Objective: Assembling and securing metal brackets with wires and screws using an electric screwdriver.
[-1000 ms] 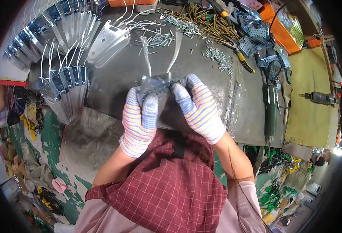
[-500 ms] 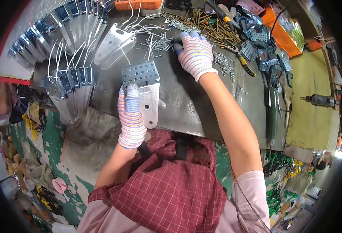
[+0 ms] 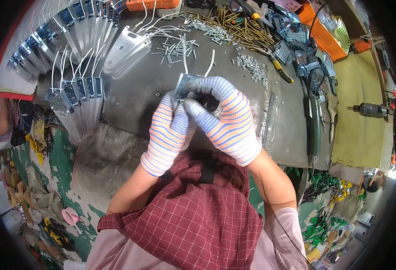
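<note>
The left hand (image 3: 168, 130) and the right hand (image 3: 222, 119), both in striped gloves, are closing together on a small perforated metal bracket (image 3: 185, 85); the bracket is sticking up out of the grip, above the fingertips, over the near edge of the grey metal worktop (image 3: 135, 96); loose screws (image 3: 176, 47) and nuts (image 3: 251, 65) are lying toward the far edge; fanned stacks of brackets with white wires (image 3: 78, 101) are crowding the left edge; pliers (image 3: 279, 69) are lying to the right; bare room is showing just left of the hands.
</note>
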The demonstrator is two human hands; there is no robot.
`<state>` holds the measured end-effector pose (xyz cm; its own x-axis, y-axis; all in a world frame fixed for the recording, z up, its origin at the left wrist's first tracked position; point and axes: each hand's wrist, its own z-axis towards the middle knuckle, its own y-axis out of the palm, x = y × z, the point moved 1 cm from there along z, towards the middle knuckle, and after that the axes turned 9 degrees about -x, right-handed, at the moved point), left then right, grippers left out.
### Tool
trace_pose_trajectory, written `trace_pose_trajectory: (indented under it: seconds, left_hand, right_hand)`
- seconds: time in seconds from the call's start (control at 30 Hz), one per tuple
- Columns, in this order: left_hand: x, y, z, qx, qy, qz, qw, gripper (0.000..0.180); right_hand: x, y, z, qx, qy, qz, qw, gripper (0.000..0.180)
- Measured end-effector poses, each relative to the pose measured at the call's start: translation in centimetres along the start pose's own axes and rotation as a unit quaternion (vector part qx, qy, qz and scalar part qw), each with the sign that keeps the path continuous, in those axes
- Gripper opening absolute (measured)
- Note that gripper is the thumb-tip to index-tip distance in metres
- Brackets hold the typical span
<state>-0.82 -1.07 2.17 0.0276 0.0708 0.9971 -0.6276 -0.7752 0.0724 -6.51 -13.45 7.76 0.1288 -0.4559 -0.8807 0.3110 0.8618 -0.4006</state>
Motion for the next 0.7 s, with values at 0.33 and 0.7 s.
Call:
trace_pose_trajectory:
  seconds: [0.33,0.7]
  left_hand:
    - [0.4,2.1,-0.5,-0.055,0.059,0.164,0.983,0.023]
    - [-1.7,4.2,-0.8,-0.139,-0.137,-0.116,0.974,0.039]
  right_hand:
    - [0.3,-0.8,-1.6,0.028,0.026,-0.018,0.999,0.017]
    - [1.0,-2.4,-8.2,0.020,0.020,-0.272,0.962,0.069]
